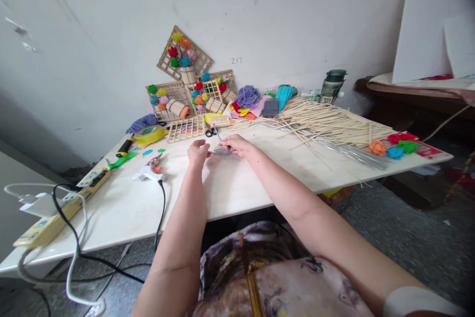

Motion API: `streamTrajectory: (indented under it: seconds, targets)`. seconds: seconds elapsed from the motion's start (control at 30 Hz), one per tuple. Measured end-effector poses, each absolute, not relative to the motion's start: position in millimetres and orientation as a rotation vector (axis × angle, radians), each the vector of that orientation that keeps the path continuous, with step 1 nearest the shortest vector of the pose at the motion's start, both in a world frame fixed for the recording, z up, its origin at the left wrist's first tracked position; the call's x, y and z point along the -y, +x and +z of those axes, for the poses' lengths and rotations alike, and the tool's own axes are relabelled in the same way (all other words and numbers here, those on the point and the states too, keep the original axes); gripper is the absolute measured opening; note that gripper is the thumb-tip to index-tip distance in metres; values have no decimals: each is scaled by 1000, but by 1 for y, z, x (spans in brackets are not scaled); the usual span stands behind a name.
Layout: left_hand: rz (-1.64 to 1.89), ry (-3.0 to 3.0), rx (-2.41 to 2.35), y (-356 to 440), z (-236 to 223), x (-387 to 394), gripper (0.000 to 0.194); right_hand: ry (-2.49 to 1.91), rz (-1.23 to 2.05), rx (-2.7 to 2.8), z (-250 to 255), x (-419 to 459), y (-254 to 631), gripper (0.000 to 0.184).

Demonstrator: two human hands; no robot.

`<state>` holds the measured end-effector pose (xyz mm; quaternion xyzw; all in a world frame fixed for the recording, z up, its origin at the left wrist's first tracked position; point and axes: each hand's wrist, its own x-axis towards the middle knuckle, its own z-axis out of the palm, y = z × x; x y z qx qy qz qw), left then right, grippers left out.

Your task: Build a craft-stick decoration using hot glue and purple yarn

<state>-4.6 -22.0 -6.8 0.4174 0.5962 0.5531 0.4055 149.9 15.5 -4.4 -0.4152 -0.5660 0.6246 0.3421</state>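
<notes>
Both my hands are over the middle of the white table, a short way apart. My right hand point(238, 145) is closed in a pinch on a thin length of purple yarn point(217, 132), whose end sticks up above the fingers. Loops of the same yarn hang between the hands. My left hand point(198, 153) has its fingers curled and pressed together, and the strand seems to run into its fingertips. Black-handled scissors point(210, 132) lie just beyond my hands. To the left of them a white glue gun point(149, 172) rests on the table.
A power strip point(63, 208) with cables lies along the left edge. Stick lattices with felt flowers point(185, 57) lean on the wall. Purple yarn balls point(248, 96), yellow tape point(150, 135), a heap of wooden sticks point(326, 119), metal wires point(356, 155) and a dark bottle point(333, 87) surround the work spot.
</notes>
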Motion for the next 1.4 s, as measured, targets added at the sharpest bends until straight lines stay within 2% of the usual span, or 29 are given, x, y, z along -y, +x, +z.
streamTrajectory:
  seconds: [0.03, 0.17, 0.33, 0.6, 0.83, 1.0, 1.23, 1.4]
  targets:
    - [1422, 1035, -1425, -1, -7, 24, 24, -1074, 1616, 1491, -5, -15, 149, 10]
    - [1164, 1086, -1110, 12, -10, 28, 20, -1040, 1627, 1547, -5, -14, 149, 10]
    - [1110, 1097, -1115, 8, -18, 24, 30, -938, 1740, 1580, -1, -13, 153, 13]
    - [1142, 1161, -1131, 3, -23, 20, 27, -935, 1719, 1629, -3, -17, 157, 22]
    - [1250, 1119, -1187, 5, -22, 19, 29, -1085, 1569, 1687, -3, -19, 160, 4]
    - [1243, 1094, -1221, 6, -21, 20, 28, -1088, 1527, 1674, -2, -20, 164, 11]
    - [1182, 1060, -1186, 8, -18, 24, 21, -877, 1572, 1735, -8, -26, 163, 7]
    - [1163, 1007, -1129, 8, -17, 23, 21, -857, 1463, 1950, -6, -23, 161, 7]
